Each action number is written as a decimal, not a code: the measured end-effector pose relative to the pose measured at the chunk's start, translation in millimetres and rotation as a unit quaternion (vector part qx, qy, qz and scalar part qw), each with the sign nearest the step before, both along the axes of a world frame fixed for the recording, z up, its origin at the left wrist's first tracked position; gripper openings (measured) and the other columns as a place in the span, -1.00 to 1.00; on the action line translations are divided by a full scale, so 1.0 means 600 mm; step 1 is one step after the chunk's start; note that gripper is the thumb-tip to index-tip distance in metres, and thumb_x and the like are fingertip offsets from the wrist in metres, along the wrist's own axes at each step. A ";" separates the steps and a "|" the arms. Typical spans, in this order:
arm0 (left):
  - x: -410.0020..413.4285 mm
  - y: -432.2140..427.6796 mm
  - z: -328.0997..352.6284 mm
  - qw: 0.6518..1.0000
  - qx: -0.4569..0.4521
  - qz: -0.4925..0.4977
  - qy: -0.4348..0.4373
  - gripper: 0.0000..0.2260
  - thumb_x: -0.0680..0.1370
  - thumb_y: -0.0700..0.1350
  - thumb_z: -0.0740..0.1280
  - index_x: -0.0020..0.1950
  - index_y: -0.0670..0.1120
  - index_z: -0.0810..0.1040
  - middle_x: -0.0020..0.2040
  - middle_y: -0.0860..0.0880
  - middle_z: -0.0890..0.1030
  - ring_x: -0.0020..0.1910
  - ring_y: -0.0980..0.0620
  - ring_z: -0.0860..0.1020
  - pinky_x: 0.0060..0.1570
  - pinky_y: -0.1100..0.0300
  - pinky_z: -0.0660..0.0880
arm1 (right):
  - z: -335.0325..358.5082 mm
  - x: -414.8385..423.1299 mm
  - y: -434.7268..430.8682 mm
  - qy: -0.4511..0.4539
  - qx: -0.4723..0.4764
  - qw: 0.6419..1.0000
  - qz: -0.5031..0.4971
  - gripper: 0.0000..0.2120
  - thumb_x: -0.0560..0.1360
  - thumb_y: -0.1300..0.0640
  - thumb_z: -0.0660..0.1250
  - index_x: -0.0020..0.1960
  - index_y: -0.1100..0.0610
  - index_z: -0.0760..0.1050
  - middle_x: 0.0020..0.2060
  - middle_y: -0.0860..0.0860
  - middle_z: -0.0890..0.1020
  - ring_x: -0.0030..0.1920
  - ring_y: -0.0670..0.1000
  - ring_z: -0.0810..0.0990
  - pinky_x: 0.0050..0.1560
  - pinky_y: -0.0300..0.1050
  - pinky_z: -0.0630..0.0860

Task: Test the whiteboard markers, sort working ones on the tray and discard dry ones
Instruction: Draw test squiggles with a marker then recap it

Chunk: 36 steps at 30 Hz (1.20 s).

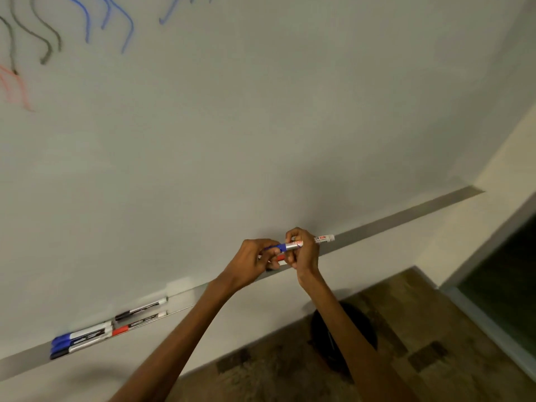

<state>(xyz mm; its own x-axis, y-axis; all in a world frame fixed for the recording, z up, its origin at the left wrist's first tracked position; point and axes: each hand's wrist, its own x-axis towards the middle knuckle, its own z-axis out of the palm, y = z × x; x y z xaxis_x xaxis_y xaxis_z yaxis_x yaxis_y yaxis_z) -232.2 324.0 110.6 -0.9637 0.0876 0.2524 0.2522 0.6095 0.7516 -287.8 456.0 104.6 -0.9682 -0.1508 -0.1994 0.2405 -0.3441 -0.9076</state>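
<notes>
Both hands meet in front of the whiteboard [261, 126], just above its metal tray [406, 217]. My right hand [304, 252] grips the white barrel of a blue-capped marker [291, 245], whose tail sticks out to the right. My left hand [252, 261] pinches the blue cap end of that marker. A red-and-white marker [280, 258] shows between the hands, below the blue one; which hand holds it I cannot tell. Several markers [107, 329] with blue, black and red caps lie on the tray at lower left.
Black, blue and red test scribbles [87, 27] mark the whiteboard's top left. A dark round bin [342, 338] stands on the patterned carpet below the tray. A cream wall and a dark doorway [510, 300] are to the right.
</notes>
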 end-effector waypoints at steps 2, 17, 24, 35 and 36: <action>-0.015 0.022 -0.011 0.999 0.028 -0.011 -0.017 -0.70 0.62 0.00 0.20 0.07 -0.16 0.63 -0.21 -0.07 0.68 -0.24 0.10 0.64 -0.18 0.26 0.57 | -0.017 -0.015 0.022 -0.011 -0.001 1.000 -0.010 -0.66 0.56 0.32 0.06 -0.37 0.20 0.37 -0.60 0.03 0.37 -0.67 -0.08 0.31 -0.63 -0.33 0.23; -0.179 0.166 -0.175 0.991 -0.116 -0.023 -0.065 -0.80 0.53 -0.06 0.38 0.14 0.01 0.65 0.02 0.04 0.68 -0.14 0.10 0.59 -0.17 0.38 0.43 | -0.179 -0.125 0.228 -0.135 0.090 0.987 -0.002 -0.86 0.51 0.06 0.38 -0.05 0.14 0.54 -0.36 0.04 0.61 -0.35 -0.02 0.55 -0.33 -0.19 0.43; -0.246 0.221 -0.269 0.982 -0.138 -0.035 -0.122 -0.82 0.51 -0.05 0.40 0.11 0.05 0.66 0.00 0.04 0.68 -0.14 0.08 0.57 -0.13 0.17 0.53 | -0.248 -0.171 0.358 -0.097 0.179 0.979 -0.006 -0.77 0.35 0.16 0.56 -0.09 0.21 0.58 -0.21 0.14 0.66 -0.24 0.02 0.64 -0.18 -0.17 0.59; -0.293 0.327 -0.407 0.946 -0.172 -0.070 -0.264 -0.66 0.53 -0.01 0.16 0.23 0.00 0.58 0.21 -0.05 0.61 0.18 -0.11 0.53 0.18 0.04 0.42 | -0.420 -0.203 0.466 -0.004 0.458 0.886 0.074 -0.84 0.40 0.27 0.50 -0.02 0.22 0.66 -0.13 0.00 0.67 -0.19 -0.38 0.55 -0.12 -0.55 0.37; -0.296 0.332 -0.421 0.939 -0.182 -0.071 -0.285 -0.68 0.57 -0.05 0.19 0.29 0.00 0.55 0.25 -0.05 0.58 0.22 -0.11 0.51 0.22 0.04 0.40 | -0.433 -0.203 0.470 -0.001 0.468 0.880 0.073 -0.85 0.40 0.26 0.50 -0.03 0.20 0.67 -0.11 0.03 0.68 -0.15 -0.30 0.58 -0.06 -0.47 0.40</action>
